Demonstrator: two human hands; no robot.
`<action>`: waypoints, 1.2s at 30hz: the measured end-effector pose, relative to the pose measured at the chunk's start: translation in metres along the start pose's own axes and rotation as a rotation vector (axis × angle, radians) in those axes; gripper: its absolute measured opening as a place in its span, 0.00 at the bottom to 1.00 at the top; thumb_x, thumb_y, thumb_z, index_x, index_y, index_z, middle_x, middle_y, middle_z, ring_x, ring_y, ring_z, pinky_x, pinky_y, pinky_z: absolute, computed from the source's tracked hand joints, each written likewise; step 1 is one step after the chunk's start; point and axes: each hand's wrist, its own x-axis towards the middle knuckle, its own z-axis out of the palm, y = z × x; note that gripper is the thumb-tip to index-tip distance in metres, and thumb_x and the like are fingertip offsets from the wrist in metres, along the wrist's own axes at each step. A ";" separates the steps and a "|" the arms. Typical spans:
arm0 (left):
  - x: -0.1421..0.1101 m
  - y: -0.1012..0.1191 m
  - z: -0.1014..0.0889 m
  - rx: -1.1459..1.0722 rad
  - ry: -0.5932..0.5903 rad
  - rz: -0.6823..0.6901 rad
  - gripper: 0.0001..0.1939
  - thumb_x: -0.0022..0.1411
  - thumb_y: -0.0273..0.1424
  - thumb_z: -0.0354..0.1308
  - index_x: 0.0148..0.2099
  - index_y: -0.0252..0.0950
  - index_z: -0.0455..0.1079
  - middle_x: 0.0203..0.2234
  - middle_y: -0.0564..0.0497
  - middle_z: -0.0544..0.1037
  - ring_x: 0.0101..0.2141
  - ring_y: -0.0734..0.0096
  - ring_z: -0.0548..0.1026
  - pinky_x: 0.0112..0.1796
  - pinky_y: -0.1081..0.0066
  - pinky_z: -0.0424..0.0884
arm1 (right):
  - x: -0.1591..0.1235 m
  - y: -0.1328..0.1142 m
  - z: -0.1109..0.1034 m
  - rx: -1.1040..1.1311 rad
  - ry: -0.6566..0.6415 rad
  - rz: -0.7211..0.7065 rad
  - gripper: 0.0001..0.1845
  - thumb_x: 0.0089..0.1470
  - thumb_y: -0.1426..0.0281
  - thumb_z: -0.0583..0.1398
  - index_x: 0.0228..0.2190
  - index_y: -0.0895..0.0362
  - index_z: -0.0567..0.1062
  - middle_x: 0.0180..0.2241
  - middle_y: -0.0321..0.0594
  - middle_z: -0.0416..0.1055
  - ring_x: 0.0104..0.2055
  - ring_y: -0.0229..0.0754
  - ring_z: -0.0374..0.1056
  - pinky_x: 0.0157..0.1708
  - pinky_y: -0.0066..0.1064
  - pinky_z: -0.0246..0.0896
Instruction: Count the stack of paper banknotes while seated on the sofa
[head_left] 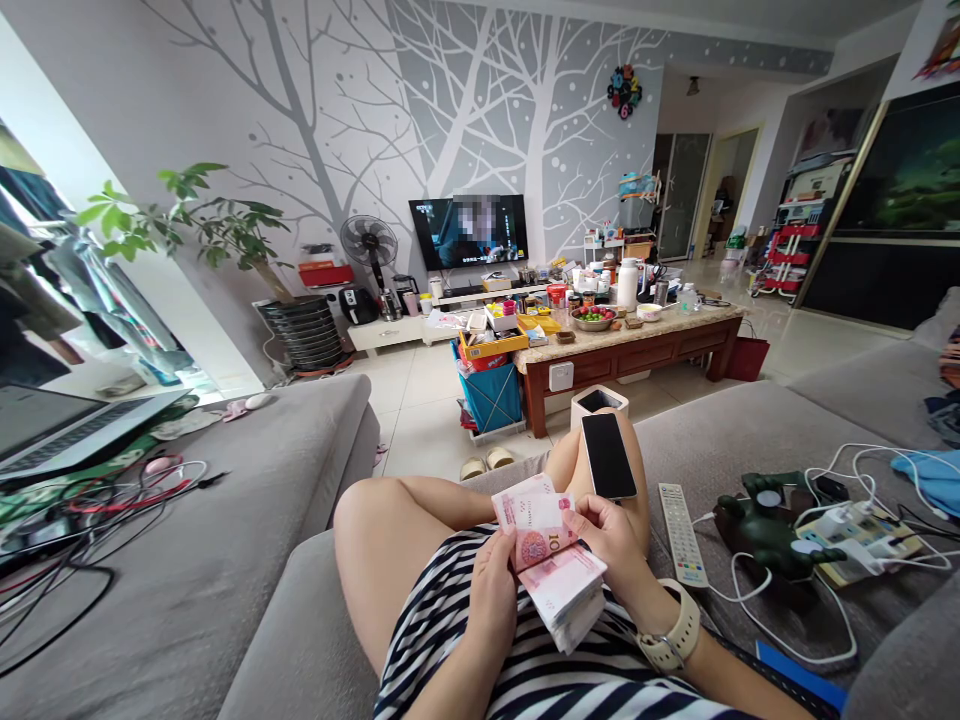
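My left hand (pixel 493 588) grips a thick pink-and-white paper banknote stack (pixel 564 592); right hand (pixel 619 548), just beside, pinches upper notes (pixel 534 535). Probably mid-leafing; next needs single-note separation.

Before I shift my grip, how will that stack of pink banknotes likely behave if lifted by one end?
The stack of banknotes will probably flex, since its upper notes splay away from the rest between the left hand and right hand. It may also slide apart, as no band is visible.
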 end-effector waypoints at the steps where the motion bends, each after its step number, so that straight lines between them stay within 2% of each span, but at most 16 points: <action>1: 0.001 0.000 -0.001 0.025 0.009 0.016 0.13 0.51 0.40 0.57 0.29 0.34 0.75 0.29 0.46 0.81 0.32 0.58 0.76 0.35 0.65 0.71 | 0.000 0.000 0.000 0.013 -0.003 0.004 0.17 0.49 0.60 0.63 0.21 0.57 0.66 0.19 0.31 0.61 0.23 0.35 0.56 0.23 0.26 0.49; 8: -0.001 0.004 0.001 0.076 0.034 0.028 0.16 0.54 0.41 0.55 0.29 0.33 0.76 0.28 0.46 0.81 0.31 0.60 0.75 0.36 0.65 0.70 | -0.003 -0.006 0.003 0.053 -0.009 0.012 0.12 0.49 0.62 0.64 0.25 0.58 0.71 0.23 0.35 0.69 0.25 0.37 0.62 0.25 0.27 0.54; 19: 0.009 -0.013 -0.010 -0.008 -0.022 0.008 0.17 0.55 0.41 0.56 0.35 0.33 0.76 0.35 0.44 0.81 0.37 0.57 0.76 0.41 0.62 0.70 | -0.004 -0.008 0.002 0.073 -0.018 0.020 0.13 0.48 0.61 0.64 0.24 0.58 0.71 0.23 0.35 0.70 0.25 0.37 0.63 0.25 0.27 0.55; 32: 0.008 -0.010 -0.008 -0.006 -0.039 0.010 0.18 0.54 0.43 0.55 0.34 0.32 0.76 0.33 0.43 0.81 0.37 0.55 0.76 0.42 0.61 0.70 | -0.004 -0.011 0.004 0.055 -0.017 0.031 0.16 0.46 0.57 0.64 0.24 0.58 0.71 0.23 0.36 0.69 0.24 0.38 0.62 0.24 0.28 0.54; 36: 0.008 -0.009 -0.009 0.064 -0.009 0.027 0.18 0.54 0.42 0.55 0.34 0.33 0.77 0.34 0.43 0.81 0.37 0.55 0.76 0.41 0.62 0.70 | -0.003 -0.009 0.003 0.058 -0.013 0.035 0.16 0.46 0.58 0.64 0.23 0.57 0.70 0.21 0.35 0.68 0.23 0.37 0.60 0.24 0.27 0.53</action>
